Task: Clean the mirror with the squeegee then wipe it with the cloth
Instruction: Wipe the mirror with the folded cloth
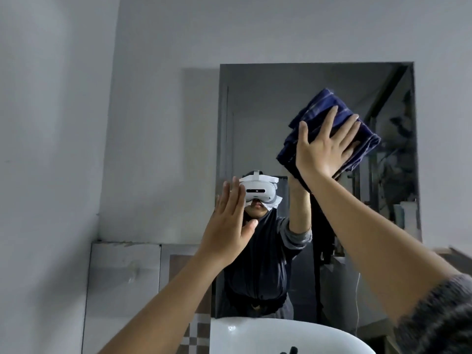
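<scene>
We press a folded, ribbed blue cloth (332, 129) flat-palmed with our right hand (324, 149) on the rectangular mirror (268, 118); our left hand (229, 226) is open, empty.

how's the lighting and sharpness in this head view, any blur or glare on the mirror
Head view: dim, flat, greyish light; no bright glare on the mirror, whose reflection reads dark. The right hand pressing the blue cloth is fairly sharp; the grey sleeve at the lower right is soft; wide-angle lens bends the edges.

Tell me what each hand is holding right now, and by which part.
The right hand presses the folded blue cloth flat against the mirror, palm and spread fingers over its middle. The left hand holds nothing, open by the mirror's left edge.
</scene>
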